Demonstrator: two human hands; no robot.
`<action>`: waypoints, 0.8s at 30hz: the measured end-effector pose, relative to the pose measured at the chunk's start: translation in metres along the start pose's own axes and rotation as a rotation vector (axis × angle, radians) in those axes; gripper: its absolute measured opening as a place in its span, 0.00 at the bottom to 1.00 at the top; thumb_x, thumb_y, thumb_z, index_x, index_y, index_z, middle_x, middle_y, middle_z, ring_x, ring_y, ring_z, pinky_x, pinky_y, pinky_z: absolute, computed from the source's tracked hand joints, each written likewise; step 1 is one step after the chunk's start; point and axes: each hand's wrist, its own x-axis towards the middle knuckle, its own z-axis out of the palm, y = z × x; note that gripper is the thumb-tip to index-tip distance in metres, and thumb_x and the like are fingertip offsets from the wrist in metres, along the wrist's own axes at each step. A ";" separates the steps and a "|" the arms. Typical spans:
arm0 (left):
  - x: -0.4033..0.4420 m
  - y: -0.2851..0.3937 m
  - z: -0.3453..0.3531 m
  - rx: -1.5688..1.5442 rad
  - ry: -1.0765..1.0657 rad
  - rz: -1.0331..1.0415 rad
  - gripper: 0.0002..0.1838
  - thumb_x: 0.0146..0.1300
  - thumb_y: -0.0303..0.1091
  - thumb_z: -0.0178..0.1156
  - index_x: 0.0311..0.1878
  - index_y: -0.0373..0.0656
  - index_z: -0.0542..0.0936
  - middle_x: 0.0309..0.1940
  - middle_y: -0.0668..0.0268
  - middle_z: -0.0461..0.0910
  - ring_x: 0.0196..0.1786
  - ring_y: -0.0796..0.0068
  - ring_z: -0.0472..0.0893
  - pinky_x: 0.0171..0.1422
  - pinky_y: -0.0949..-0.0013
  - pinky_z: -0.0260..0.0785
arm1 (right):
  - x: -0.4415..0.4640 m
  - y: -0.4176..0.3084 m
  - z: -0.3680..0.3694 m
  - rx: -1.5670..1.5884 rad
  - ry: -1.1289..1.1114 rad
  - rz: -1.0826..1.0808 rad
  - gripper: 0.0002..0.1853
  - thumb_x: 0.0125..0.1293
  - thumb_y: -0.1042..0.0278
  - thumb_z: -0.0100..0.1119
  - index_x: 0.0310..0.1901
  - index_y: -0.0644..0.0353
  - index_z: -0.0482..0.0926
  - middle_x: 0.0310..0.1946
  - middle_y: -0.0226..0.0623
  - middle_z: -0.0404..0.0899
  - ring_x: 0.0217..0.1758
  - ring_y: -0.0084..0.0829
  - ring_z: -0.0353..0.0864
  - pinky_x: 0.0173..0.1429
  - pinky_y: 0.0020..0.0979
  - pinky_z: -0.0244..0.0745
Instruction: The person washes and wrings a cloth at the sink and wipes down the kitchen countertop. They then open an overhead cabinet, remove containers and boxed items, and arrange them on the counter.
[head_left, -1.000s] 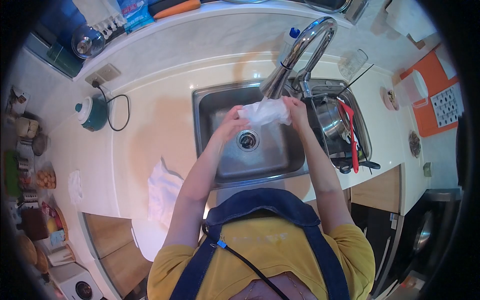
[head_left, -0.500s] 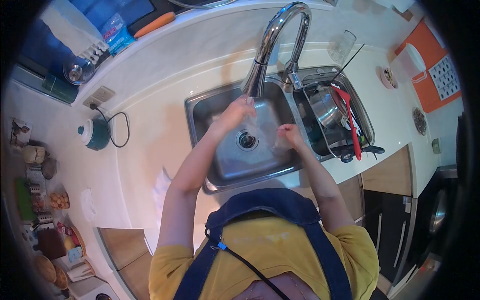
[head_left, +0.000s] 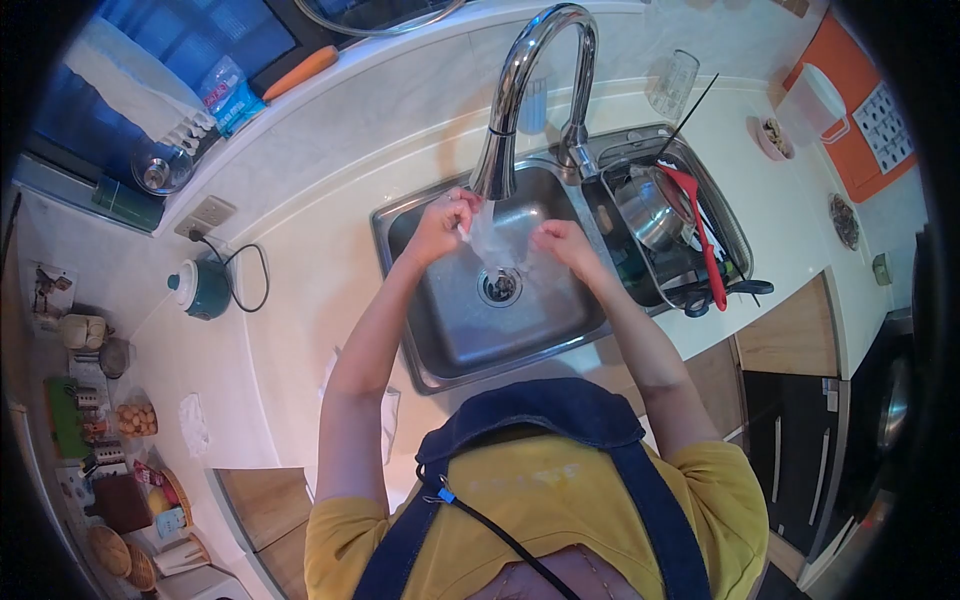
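Observation:
Over the metal sink, my left hand is closed on a thin whitish, see-through item just below the faucet head. Water appears to run down onto it. My right hand is a little to the right, its fingers pinched together near the item's other side; what lies between them is too blurred to make out. Below the hands is the drain.
Right of the sink, a dish rack holds a steel pot, a red utensil and black-handled scissors. Upside down behind it stands a glass. On the left counter are a green pot and, partly behind my left arm, a white cloth.
The white item, first stretched wide between both hands, now hangs narrower and lower under the faucet. My hands have come closer together since half a second ago. The camera view has turned and shifted.

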 end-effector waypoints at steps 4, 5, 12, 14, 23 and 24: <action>0.000 -0.018 0.007 -0.178 -0.027 -0.088 0.12 0.37 0.14 0.58 0.19 0.42 0.67 0.37 0.61 0.72 0.46 0.68 0.73 0.49 0.72 0.63 | 0.005 -0.016 -0.001 0.118 -0.002 0.016 0.08 0.62 0.67 0.56 0.31 0.61 0.81 0.23 0.26 0.78 0.28 0.16 0.72 0.32 0.20 0.64; -0.001 -0.019 0.007 -0.179 -0.023 -0.087 0.12 0.37 0.14 0.58 0.19 0.42 0.67 0.37 0.61 0.72 0.46 0.68 0.73 0.49 0.72 0.63 | 0.006 -0.021 -0.001 0.114 -0.004 0.015 0.08 0.62 0.67 0.56 0.31 0.61 0.81 0.23 0.26 0.78 0.28 0.16 0.72 0.32 0.20 0.64; -0.009 -0.024 0.009 -0.556 0.127 -0.207 0.10 0.41 0.14 0.56 0.19 0.43 0.69 0.42 0.59 0.73 0.50 0.68 0.73 0.58 0.69 0.62 | 0.025 -0.060 0.011 0.128 -0.151 -0.028 0.10 0.62 0.64 0.57 0.31 0.60 0.81 0.20 0.24 0.77 0.19 0.16 0.68 0.25 0.21 0.61; -0.014 -0.025 0.008 -0.677 0.182 -0.202 0.10 0.41 0.16 0.57 0.19 0.44 0.69 0.43 0.59 0.74 0.51 0.66 0.73 0.61 0.66 0.62 | 0.034 -0.065 0.020 0.082 -0.188 -0.047 0.10 0.60 0.63 0.58 0.31 0.62 0.82 0.20 0.25 0.78 0.18 0.16 0.69 0.24 0.22 0.63; -0.018 -0.011 0.019 -1.383 0.420 -0.190 0.07 0.42 0.18 0.54 0.24 0.42 0.71 0.50 0.52 0.74 0.60 0.53 0.70 0.66 0.51 0.60 | 0.047 -0.020 0.076 -0.347 -0.205 -0.221 0.11 0.48 0.64 0.70 0.31 0.60 0.82 0.24 0.29 0.80 0.28 0.18 0.74 0.34 0.24 0.70; -0.017 -0.013 0.020 -1.372 0.414 -0.196 0.07 0.42 0.19 0.54 0.26 0.41 0.71 0.51 0.51 0.74 0.59 0.53 0.71 0.66 0.51 0.60 | 0.048 -0.015 0.077 -0.288 -0.212 -0.219 0.12 0.48 0.64 0.70 0.32 0.60 0.82 0.23 0.29 0.80 0.28 0.18 0.74 0.35 0.24 0.70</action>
